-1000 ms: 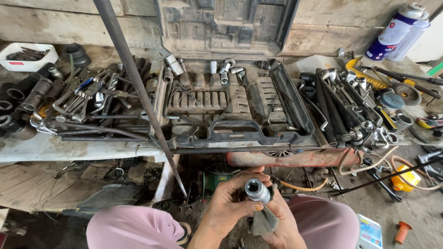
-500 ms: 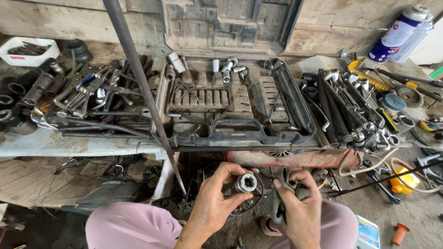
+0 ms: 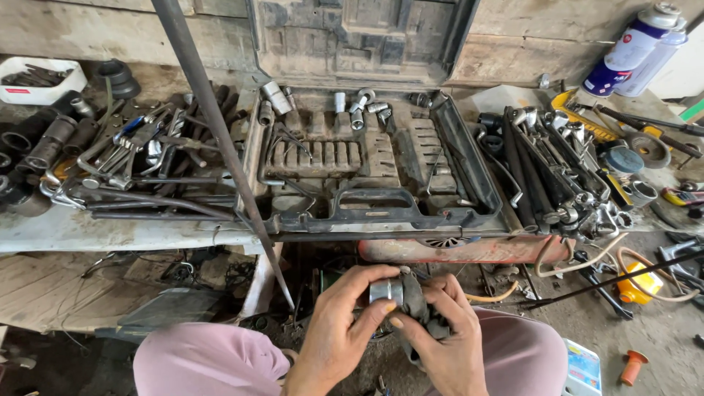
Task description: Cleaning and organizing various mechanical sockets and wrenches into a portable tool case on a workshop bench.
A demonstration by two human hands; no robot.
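Note:
My left hand grips a short silver metal socket between thumb and fingers, just above my lap. My right hand holds a dark, greasy rag or part pressed against the socket's right side. Both hands meet in front of my knees, below the bench edge. An open, dirty socket-set case lies on the bench directly ahead, with several loose sockets at its back.
A thin dark rod leans diagonally across the bench's left half. Wrenches and pipes pile at left, long spanners at right. Spray cans stand at the back right. A red cylinder lies under the bench; an orange bottle sits on the floor.
The socket was held upright in both hands, then in the left alone with the right apart. Now the right hand has come back and presses the dark rag against it.

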